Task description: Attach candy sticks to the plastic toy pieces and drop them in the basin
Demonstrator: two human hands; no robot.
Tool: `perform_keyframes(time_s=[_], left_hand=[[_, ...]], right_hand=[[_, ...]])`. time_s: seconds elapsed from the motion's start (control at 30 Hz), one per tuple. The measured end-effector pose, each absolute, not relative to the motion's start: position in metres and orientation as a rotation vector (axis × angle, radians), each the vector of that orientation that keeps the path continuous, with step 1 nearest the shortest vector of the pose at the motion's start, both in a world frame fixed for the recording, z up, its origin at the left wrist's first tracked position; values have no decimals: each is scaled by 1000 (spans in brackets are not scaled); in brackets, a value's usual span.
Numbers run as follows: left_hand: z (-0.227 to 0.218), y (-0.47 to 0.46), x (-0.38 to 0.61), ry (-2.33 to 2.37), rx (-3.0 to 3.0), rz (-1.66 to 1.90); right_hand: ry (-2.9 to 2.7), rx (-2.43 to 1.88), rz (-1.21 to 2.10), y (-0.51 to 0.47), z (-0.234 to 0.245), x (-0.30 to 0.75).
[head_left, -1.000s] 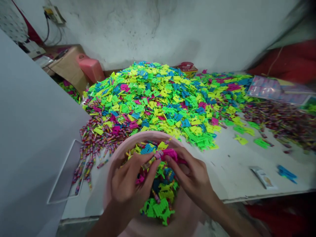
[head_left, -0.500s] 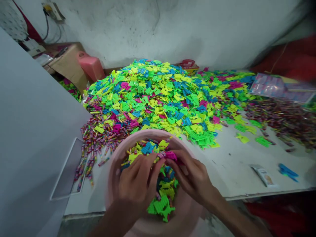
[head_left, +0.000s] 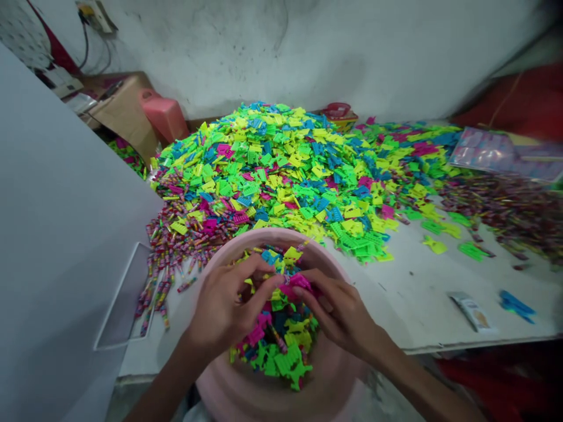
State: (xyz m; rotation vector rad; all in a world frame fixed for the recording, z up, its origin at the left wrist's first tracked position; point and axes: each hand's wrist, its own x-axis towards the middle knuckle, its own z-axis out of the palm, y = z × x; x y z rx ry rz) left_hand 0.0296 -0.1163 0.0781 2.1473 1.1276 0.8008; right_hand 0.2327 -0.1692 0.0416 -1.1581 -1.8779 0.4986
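Note:
Over a pink basin, both of my hands meet at a magenta plastic piece. My right hand pinches that piece between thumb and fingers. My left hand is closed at the piece's left end, thumb and forefinger on a small wrapped stick, mostly hidden by the fingertips. Below lie flat comb-like pieces in green, yellow, blue and magenta, such as a green piece. Among them lies a colourful wrapped stick.
Behind the basin rises a large heap of plastic pieces. Wrapped sticks spread to its left, with more wrapped sticks at right. A small packet and blue pieces lie near the table edge. A grey panel stands at left.
My left hand has shifted left and turned, with thumb and forefinger further apart. Magenta pieces and a wrapped stick in the basin now show below the hands. The right hand still grips its magenta piece.

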Motion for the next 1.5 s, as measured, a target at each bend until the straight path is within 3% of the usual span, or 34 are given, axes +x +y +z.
perform_keyframes(time_s=[0.2,0.33,0.47,0.63,1.07,1.3,1.5], left_hand=[[79,-119,29,892,2564,712],[79,-117,29,1023,2216,943],[71,-116,35,1037,1763,906],[66,-116,39,1021,1667,872],[63,-108,23,942,2196,753],[61,-113,37,1090,2938,551],[56,-117,40,1199,3033,535]], right_hand=[[-1715,-1278,851,-161,47,230],[-1336,-1316,1182,-153,50,232],[-1162,-1285,1459,-152,56,233],[-1233,-1343,1341,-156,64,233],[-1288,-1332,1220,-161,49,222],[-1261,-1401,1045,-152,37,215],[-1151,-1373,1177,-153,43,208]])
